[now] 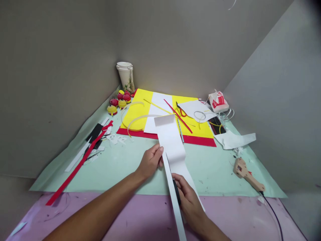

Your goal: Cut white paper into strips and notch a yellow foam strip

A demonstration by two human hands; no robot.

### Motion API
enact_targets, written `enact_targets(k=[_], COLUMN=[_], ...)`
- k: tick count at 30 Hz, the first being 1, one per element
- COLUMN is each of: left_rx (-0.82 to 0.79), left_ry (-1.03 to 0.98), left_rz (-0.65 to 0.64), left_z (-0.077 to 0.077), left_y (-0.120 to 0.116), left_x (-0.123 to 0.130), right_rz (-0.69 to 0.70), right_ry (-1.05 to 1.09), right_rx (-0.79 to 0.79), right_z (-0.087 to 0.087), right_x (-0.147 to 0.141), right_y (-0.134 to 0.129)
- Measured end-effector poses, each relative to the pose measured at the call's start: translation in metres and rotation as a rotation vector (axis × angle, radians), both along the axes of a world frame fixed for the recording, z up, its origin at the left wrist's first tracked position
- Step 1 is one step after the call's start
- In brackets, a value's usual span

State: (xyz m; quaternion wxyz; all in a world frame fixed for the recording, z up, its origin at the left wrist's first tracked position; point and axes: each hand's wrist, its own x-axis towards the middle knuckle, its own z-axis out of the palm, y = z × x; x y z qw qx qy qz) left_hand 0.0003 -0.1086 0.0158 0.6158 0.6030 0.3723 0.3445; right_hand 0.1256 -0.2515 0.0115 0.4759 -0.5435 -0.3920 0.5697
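Observation:
A long white paper sheet (173, 140) stretches toward me above the table, its far end bent up and its near part curling downward. My left hand (151, 160) is closed, pinching the left edge of that sheet between thumb and fingers. My right hand (188, 199) grips black-handled scissors (177, 192), whose blades lie along the paper and are mostly hidden by it. A narrow white strip (173, 201) runs along the cut and hangs down past the bottom of the view, left of the scissors.
Yellow, white and red sheets (208, 130) lie ahead, bearing strips and red-handled scissors (183, 113). A glue gun (248, 174) with its cord rests right. On the left are a long red strip (80, 164), black scraps and several red-yellow round pieces (112, 109) near a white cup (125, 77).

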Motion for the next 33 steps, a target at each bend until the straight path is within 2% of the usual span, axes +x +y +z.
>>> enact_targets(k=[18,33], left_rx=[0.053,0.046], left_ry=[0.035,0.044], left_rz=[-0.023,-0.034], left_z=[-0.001,-0.0028], left_y=[-0.0005,0.0], left_x=[-0.0004,-0.0003], right_rz=[0.008,0.0], right_ry=[-0.081,-0.065], right_rx=[0.062,-0.003], right_z=[-0.0036,-0.0005], right_x=[0.0006,0.0], right_y=[0.0003,0.0017])
